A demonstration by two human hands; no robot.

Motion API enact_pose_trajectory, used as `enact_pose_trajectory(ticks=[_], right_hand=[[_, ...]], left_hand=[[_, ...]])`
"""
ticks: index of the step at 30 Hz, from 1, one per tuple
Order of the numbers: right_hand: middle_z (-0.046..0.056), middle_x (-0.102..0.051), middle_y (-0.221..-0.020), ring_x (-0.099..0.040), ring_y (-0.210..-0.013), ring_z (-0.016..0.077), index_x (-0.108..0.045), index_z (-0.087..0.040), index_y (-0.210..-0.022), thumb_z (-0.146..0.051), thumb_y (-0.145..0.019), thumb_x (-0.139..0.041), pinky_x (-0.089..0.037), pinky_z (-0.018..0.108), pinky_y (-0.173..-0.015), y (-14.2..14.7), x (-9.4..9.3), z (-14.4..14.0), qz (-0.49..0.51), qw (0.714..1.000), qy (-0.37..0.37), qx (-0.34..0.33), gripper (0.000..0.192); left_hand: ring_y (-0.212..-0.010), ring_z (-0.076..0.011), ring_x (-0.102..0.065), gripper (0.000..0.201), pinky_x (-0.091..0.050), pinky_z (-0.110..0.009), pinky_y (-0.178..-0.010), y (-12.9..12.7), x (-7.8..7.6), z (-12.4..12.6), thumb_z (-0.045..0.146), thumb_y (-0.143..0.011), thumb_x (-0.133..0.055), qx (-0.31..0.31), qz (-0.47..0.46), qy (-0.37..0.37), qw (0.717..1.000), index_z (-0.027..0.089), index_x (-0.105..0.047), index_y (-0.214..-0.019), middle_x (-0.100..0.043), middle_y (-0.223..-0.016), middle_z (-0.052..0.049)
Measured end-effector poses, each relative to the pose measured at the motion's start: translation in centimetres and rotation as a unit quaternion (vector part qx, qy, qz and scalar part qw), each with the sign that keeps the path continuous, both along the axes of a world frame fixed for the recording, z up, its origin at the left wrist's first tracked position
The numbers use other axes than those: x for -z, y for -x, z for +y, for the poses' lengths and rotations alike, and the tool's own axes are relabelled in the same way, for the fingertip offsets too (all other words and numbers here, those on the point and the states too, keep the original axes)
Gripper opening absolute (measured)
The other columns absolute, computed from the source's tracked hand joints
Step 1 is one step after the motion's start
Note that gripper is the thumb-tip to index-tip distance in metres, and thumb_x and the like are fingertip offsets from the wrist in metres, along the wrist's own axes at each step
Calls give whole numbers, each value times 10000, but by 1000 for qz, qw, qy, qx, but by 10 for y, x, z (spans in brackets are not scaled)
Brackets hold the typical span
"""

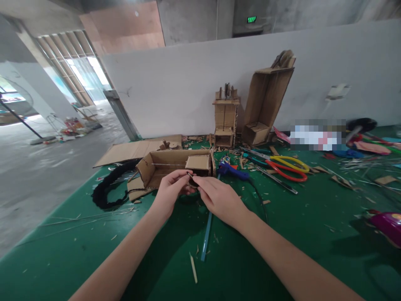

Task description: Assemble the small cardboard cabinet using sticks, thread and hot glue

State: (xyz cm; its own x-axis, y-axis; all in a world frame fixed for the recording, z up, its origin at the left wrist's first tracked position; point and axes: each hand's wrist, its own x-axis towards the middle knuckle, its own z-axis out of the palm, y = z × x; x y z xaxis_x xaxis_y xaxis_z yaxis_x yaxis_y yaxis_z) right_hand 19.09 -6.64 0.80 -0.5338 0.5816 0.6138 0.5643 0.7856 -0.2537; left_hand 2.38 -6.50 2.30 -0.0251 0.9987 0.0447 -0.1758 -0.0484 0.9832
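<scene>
My left hand and my right hand meet over the green table, fingertips pinching a small dark piece between them. What the piece is stays too small to tell. Just behind the fingers lies an open cardboard box model on its side. A thin blue rod lies on the table under my right hand.
Black braided cord lies left of the box. Flat cardboard sits behind. A blue glue gun, yellow and red scissors, two upright cardboard models and a purple object stand to the right. Scraps litter the table.
</scene>
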Motion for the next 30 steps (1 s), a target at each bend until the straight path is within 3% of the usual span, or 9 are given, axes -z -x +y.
enact_pose_trajectory(ticks=[7,17,24,30], right_hand=[[90,-576,-1263,-521,-1148,189,-493,-139,-1274,-122,-906,-365,-497,363,-934,0,-3,-3,-5,1000,-2,-2,391],[104,-510,-1305,-457,-1192,232,-521,-172,-1242,-163,-907,-384,-494,412,-930,1,-2,-3,0,1000,11,15,362],[87,-542,-1253,-510,-1162,169,-543,-195,-1176,-79,-877,-391,-437,364,-1001,2,0,1,143,978,127,-85,354],[85,-604,-1187,-597,-1033,183,-515,-196,-1215,-114,-837,-472,-497,359,-896,9,0,-3,195,961,194,-40,389]], left_hand=[[-507,-108,-619,349,-473,-212,-504,1,-1,1,447,-748,-661,18,-66,33,997,123,-693,-873,-683,-748,-36],[-504,-82,-592,301,-480,-188,-530,0,-2,2,351,-616,-789,17,-67,73,995,139,-694,-808,-638,-591,11],[-560,-83,-565,263,-441,-174,-537,6,-1,2,378,-690,-732,17,33,20,999,148,-672,-801,-621,-624,8],[-579,-102,-532,284,-391,-183,-502,0,2,-4,422,-736,-673,15,149,-24,989,148,-663,-807,-599,-639,0]])
